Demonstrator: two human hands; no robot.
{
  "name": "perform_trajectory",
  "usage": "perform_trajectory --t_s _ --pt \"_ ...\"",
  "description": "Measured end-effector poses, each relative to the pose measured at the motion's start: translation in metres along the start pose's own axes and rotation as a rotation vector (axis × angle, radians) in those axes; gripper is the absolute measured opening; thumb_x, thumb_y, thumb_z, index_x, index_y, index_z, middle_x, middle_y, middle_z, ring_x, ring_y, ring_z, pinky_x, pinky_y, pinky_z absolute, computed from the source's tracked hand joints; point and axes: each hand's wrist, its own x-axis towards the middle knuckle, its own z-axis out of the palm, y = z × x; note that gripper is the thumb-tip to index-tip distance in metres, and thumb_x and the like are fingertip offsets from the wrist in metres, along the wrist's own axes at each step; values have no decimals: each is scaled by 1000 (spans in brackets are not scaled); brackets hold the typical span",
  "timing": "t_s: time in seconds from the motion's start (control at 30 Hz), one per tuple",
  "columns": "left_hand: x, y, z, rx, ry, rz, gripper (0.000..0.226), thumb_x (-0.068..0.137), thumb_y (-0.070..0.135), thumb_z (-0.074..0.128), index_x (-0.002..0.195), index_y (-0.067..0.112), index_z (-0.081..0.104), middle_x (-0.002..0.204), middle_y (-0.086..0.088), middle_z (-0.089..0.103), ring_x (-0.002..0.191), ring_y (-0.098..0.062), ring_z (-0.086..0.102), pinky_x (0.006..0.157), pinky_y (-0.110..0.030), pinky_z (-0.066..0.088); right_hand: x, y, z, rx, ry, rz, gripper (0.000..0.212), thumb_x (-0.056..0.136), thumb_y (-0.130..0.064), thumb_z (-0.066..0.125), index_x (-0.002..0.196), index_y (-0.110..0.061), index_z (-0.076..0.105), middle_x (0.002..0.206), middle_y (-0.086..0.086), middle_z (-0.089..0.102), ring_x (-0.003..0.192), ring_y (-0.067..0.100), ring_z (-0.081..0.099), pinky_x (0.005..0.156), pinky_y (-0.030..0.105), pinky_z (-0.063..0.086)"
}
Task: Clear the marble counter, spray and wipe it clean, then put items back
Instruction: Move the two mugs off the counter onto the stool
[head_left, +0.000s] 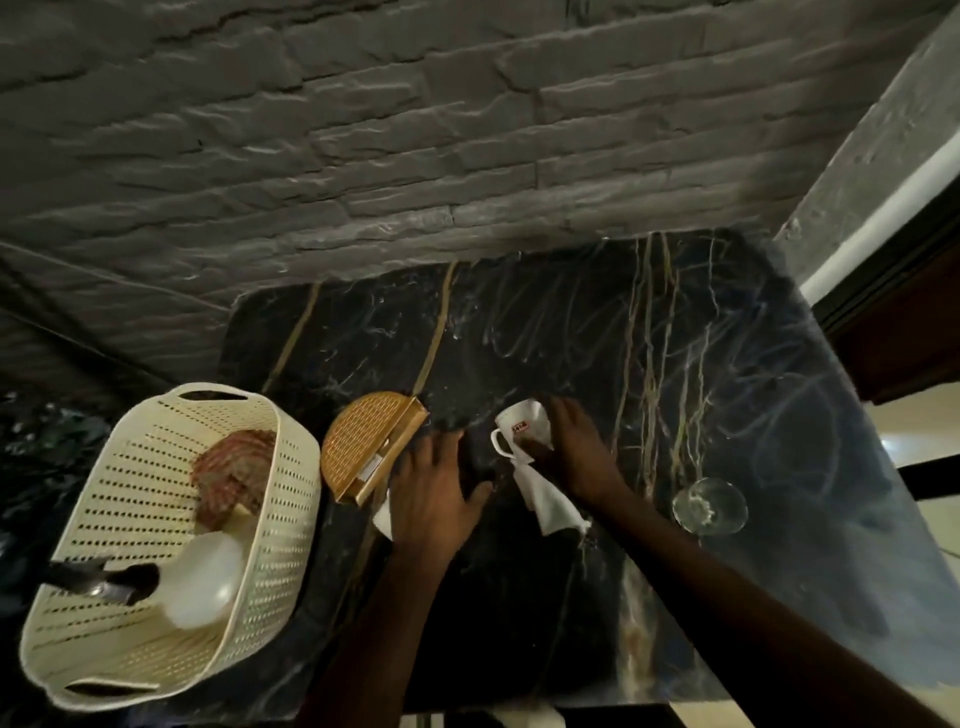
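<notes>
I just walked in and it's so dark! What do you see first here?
First, the two hands in the middle of the black marble counter: the right hand grips a white cup and a white cloth, the left hand lies flat. Far left, a big cream basket holds a white bottle.

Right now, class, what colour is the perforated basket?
Cream, seen best in the head view: the basket.
</notes>
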Motion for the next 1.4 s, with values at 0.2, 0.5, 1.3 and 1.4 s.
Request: perform_trajectory --t_s 0.2,0.5,1.3,1.4 --pt "-5 -38 10 42 -231 -142 91 72 53 72 146 33 21 156 -6 25 140 -31 32 109 -50 35 23 -2 36 -275 -7 0 67 83 -46 62 138 -22 34 133 13 42 111 32 49 87 40 44" --pt "-8 -40 -12 -252 -100 -159 95 74 45 76 148 23 20 142 -6 46 127 -25 48 98 -39 43 12 -25 18 57 220 -22 60 69 -41 81 111 -9 52 110 9 55 98 18 52 75 16 34" --pt "-333 -256 -113 -630 949 -739 73 59 50 80 123 34 49 122 17 55 116 -14 53 95 -36 46 -170 -354 158 120 -432 -753 82 63 -35 85 131 -8 48 134 14 46 118 12 33 97 5 14" --pt "-394 -288 -52 -672 946 -977 72 59 40 86 116 44 42 115 18 53 109 -12 54 88 -33 47 -212 -346 247 80 -639 -800 84 64 -51 75 130 -6 50 131 13 51 119 19 46 99 12 22"
